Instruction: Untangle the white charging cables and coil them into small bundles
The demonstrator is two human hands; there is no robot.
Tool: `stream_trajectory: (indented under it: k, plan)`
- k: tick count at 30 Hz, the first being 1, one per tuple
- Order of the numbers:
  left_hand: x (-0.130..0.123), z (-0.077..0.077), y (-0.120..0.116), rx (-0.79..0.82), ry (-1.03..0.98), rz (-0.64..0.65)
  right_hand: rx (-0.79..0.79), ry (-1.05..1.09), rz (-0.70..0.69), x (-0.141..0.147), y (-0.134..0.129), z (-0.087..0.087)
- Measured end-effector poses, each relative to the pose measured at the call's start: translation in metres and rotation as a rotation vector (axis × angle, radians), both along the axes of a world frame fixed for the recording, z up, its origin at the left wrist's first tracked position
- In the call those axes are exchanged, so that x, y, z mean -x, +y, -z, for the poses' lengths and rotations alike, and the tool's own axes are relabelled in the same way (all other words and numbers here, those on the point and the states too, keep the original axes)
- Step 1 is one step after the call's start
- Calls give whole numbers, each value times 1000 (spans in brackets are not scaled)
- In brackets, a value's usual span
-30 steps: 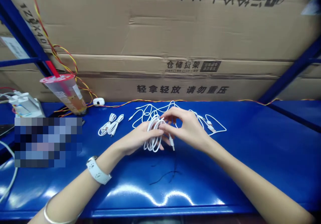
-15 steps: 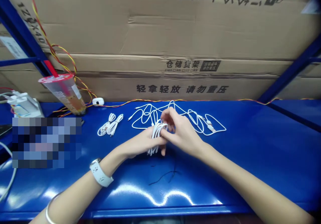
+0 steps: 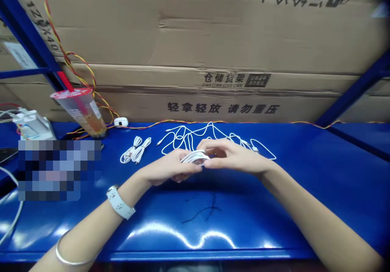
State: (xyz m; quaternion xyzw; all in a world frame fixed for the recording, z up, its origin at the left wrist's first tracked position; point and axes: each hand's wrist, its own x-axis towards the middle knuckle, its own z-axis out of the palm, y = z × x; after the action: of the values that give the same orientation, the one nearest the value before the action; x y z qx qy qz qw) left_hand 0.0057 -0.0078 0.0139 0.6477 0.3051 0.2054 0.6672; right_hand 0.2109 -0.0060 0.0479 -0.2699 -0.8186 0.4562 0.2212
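Note:
A coiled white cable (image 3: 195,156) is held between my two hands above the blue shelf. My left hand (image 3: 172,164) is closed around the coil's left side, thumb along its near edge. From the right, my right hand (image 3: 233,156) pinches the coil's other end with thumb and fingers. Behind the hands lie loose, tangled white cables (image 3: 183,136), partly hidden by my right hand. Two bundled white cables (image 3: 135,150) rest to the left of them. Dark thin ties (image 3: 202,212) lie on the shelf in front of the hands.
A drink cup (image 3: 82,111) with a red straw leans at the left, near a small white case (image 3: 121,122). White chargers (image 3: 32,123) stand at the far left. Red and yellow wires run along the back by the cardboard (image 3: 213,40). Blue posts frame both sides.
My right hand has turned flatter and its wrist has shifted right. The coil has tilted from upright to nearly level between my hands. The view has shifted slightly.

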Motion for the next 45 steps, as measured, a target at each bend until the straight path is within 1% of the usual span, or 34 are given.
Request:
stream_trajectory:
  k: [3, 4, 6, 8, 11, 12, 13, 15, 17, 19, 22, 24, 27, 29, 31, 34, 37, 40, 43, 45]
  plan:
    - [0, 0, -1, 8, 85, 97, 17, -35, -79, -5, 4, 2]
    - [1, -1, -1, 6, 111, 127, 29, -34, -85, -5, 5, 5]
    - [2, -2, -2, 1, 127, 163, 75, 5, -54, -4, 6, 9]
    - [3, -5, -2, 25, 84, 154, 139, 74, 10, -1, 5, 12]
    - [4, -6, -2, 59, 44, 83, 201, 136, 80, 2, 3, 12]
    - [3, -5, -2, 24, 66, 54, 187, 117, 90, 3, 2, 11]
    - [2, -3, -2, -44, 103, 27, 147, 78, 99, 4, 1, 11]
    - [-1, 1, -2, -231, 186, -14, 3, -19, 142, 7, -1, 12]
    - [-4, 5, -2, -397, 242, -55, -149, -78, 229, 11, -2, 15]
    - [-7, 7, -1, -501, 258, -115, -246, -84, 320, 15, -3, 18]
    - [-7, 8, 1, -597, 232, -190, -317, -71, 376, 16, -2, 22]
    - [-6, 7, 2, -627, 233, -196, -334, -43, 399, 16, 0, 24]
    - [-4, 7, 2, -652, 282, -154, -305, -3, 447, 14, 1, 26]
    - [-4, 9, 3, -715, 326, -148, -288, 0, 487, 15, 2, 28]
    - [-5, 10, 4, -811, 389, -188, -294, -1, 534, 16, 2, 28]
    - [-7, 12, 5, -927, 497, -287, -326, 10, 600, 18, 1, 27]
    - [-11, 12, 4, -982, 591, -367, -367, 6, 651, 20, 0, 26]
    - [-13, 14, 2, -986, 623, -404, -400, -13, 698, 21, 0, 27]
    - [-15, 17, 0, -1003, 677, -373, -428, -12, 707, 21, 1, 30]
    - [-14, 18, 0, -1019, 711, -335, -398, -3, 652, 18, 3, 30]
